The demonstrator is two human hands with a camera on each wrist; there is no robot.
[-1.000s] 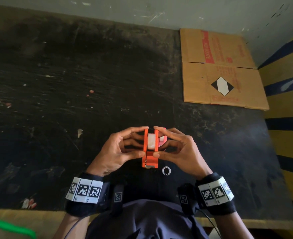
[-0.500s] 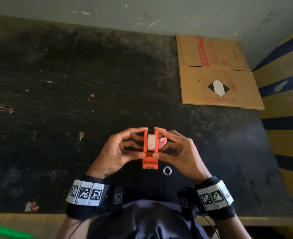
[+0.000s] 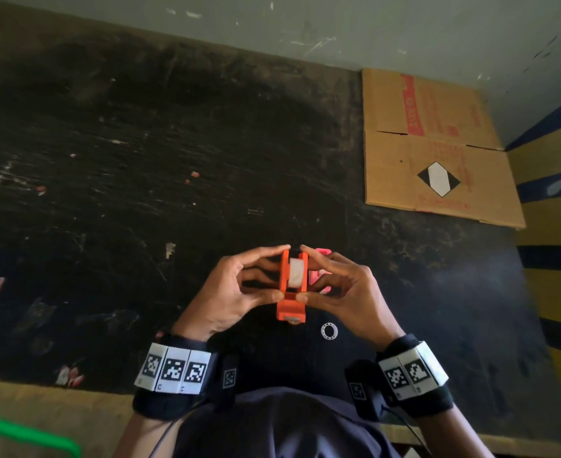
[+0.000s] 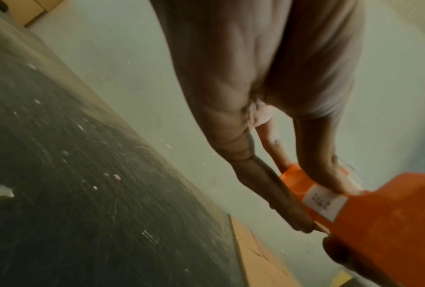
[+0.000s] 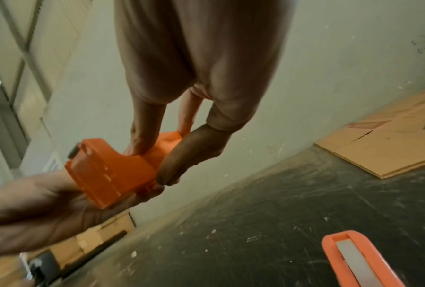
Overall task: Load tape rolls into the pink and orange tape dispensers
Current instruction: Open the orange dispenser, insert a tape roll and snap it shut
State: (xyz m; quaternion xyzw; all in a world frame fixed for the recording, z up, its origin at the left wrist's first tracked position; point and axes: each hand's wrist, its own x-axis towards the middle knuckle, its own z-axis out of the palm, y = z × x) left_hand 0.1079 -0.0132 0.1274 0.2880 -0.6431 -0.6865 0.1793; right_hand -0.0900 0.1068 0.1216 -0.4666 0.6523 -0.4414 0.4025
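Both hands hold the orange tape dispenser (image 3: 291,300) above the dark table, its cutter end toward me. A white tape roll (image 3: 295,272) sits between its two side walls. My left hand (image 3: 236,285) pinches the dispenser's left wall with thumb and forefinger, and my right hand (image 3: 345,289) pinches the right wall the same way. The wrist views show the orange dispenser (image 4: 378,223) (image 5: 113,170) gripped from both sides. The pink dispenser (image 3: 318,276) lies on the table behind my right fingers, mostly hidden; the right wrist view shows the pink dispenser (image 5: 363,260) holding tape.
A small white ring (image 3: 329,331) lies on the table just below the dispenser. A flattened cardboard box (image 3: 437,150) lies at the back right against the wall. A yellow and blue striped wall (image 3: 556,226) borders the right side. A green object (image 3: 24,438) shows at bottom left.
Both hands hold the orange dispenser with the same grip throughout. Only the head view shifts a little.
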